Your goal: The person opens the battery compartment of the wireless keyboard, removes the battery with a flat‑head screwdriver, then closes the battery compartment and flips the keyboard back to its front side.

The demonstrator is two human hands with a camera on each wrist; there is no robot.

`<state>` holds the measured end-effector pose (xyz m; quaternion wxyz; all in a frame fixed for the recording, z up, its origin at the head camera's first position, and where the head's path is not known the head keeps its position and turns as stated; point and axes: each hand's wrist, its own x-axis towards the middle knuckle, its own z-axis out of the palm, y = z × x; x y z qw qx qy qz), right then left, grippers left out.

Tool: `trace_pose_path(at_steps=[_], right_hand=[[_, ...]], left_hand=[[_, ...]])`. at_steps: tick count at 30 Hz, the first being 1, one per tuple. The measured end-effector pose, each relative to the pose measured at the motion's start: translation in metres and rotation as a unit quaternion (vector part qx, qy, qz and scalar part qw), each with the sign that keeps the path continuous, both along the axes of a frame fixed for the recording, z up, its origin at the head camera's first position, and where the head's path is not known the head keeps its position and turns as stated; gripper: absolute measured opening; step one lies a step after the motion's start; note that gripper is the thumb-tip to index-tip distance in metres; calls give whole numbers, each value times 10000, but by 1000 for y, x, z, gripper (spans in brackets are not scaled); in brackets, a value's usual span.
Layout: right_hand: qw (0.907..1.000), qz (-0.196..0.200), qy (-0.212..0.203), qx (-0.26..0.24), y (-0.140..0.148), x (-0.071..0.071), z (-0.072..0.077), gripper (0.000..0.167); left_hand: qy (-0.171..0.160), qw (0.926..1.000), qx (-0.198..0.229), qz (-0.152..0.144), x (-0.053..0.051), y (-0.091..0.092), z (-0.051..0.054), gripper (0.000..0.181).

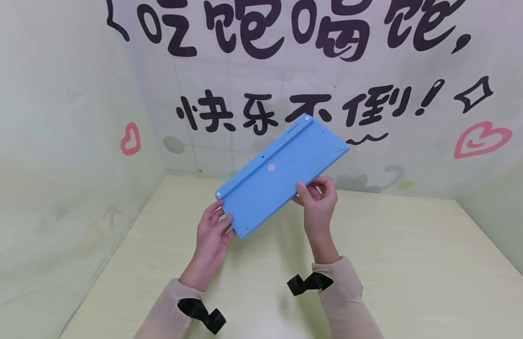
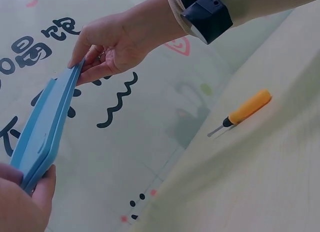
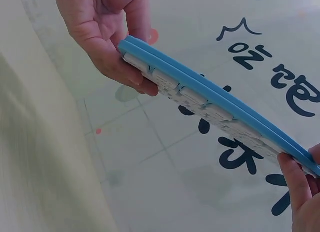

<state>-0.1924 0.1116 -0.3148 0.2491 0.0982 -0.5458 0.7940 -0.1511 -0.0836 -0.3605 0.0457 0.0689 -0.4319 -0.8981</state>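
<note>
A blue keyboard (image 1: 282, 179) is held up above the table, tilted, with its underside facing the head camera. White keys show along its other face in the right wrist view, where the keyboard (image 3: 215, 105) is seen edge-on. My left hand (image 1: 212, 233) grips its lower left end between thumb and fingers. With thumb and fingers, my right hand (image 1: 320, 207) pinches the long near edge, right of the middle. An orange-handled screwdriver (image 2: 250, 106) lies on the table in the left wrist view, apart from both hands; the head view does not show it.
The pale wooden table (image 1: 414, 263) spreads below the hands. A white wall hanging (image 1: 253, 70) with black lettering and pink hearts stands behind it, and pale side walls flank the table. Black wrist cameras sit on both beige sleeves (image 1: 341, 287).
</note>
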Motion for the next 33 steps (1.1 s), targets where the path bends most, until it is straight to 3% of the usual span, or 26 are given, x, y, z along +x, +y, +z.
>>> trace_pose_path(at_steps=[7,20,28,33], right_hand=[[10000,44,-66,46,0,-1,0,24],[9995,265,-182,-20,6,1,-3,19],[9967,698,-273,324,18,2,-5,12],[9921,859,-394,826,25,3,-6,16]], left_hand=[[43,9999,-105,52,2,-7,6,43],[-191,9997,-42,123,4,-17,22,45],[-317,9991,-199,184,11,-33,29,46],[-437,9984,-300,206,14,-42,29,46]])
